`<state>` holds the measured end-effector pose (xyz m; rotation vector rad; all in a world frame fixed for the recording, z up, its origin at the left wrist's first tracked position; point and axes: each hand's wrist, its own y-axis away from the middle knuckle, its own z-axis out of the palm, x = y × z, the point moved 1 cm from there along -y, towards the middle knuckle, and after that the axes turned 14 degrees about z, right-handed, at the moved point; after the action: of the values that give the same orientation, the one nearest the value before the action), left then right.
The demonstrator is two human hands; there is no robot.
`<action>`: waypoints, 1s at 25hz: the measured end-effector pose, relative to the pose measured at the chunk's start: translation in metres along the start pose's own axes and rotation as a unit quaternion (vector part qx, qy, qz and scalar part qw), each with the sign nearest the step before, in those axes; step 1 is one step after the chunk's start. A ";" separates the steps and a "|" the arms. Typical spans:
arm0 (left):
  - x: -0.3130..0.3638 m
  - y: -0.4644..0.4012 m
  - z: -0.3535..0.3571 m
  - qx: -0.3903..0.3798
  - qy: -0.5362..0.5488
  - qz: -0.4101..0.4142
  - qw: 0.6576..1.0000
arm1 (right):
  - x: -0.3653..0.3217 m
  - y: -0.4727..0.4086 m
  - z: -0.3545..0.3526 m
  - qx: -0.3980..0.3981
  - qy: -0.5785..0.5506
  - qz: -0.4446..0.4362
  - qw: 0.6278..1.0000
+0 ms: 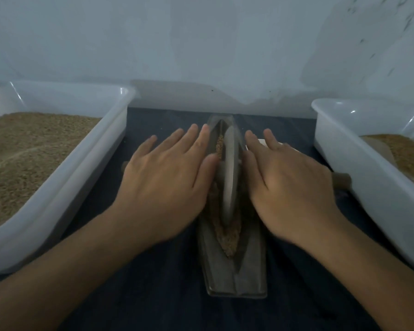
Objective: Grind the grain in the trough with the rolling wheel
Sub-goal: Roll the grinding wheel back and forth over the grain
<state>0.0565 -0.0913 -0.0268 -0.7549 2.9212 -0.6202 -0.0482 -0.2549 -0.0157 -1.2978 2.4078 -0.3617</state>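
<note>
A: How are the hands set?

B: Both forearms come in from the near corners. The left hand lies palm down with straight, spread fingers on the left end of the wooden axle, and the right hand lies the same way on the right end. Neither hand curls round anything; flat palms press on the handle. Only the axle's tips show, one past each hand.

A: And the wheel?

B: The rolling wheel stands upright on its edge between the two hands, a grey disc sitting in the groove of the trough. The trough is a long grey boat shape running near to far at the middle of the table. The grain lies in the groove, brown and coarse, showing near the wheel and again just beyond it.

A: What is round it?

B: A dark blue cloth covers the table. A white tub at the left holds much brown grain; a second white tub at the right holds less. A small white thing beside the right fingers is too hidden to tell. At the far side stands a pale wall.
</note>
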 end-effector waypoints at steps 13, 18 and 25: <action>0.000 -0.006 0.003 0.000 0.011 -0.037 0.999 | -0.007 -0.008 0.004 -0.008 0.009 0.022 1.000; 0.011 0.007 -0.004 0.029 -0.042 -0.001 0.999 | 0.003 0.006 -0.003 -0.030 -0.018 0.015 0.999; -0.032 -0.108 0.018 -0.040 -0.031 -0.097 0.994 | -0.011 -0.114 0.032 -0.083 0.043 0.103 0.990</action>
<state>0.1360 -0.1690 -0.0013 -1.0570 2.8518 -0.4863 0.0556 -0.3090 0.0034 -1.1034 2.6636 -0.1631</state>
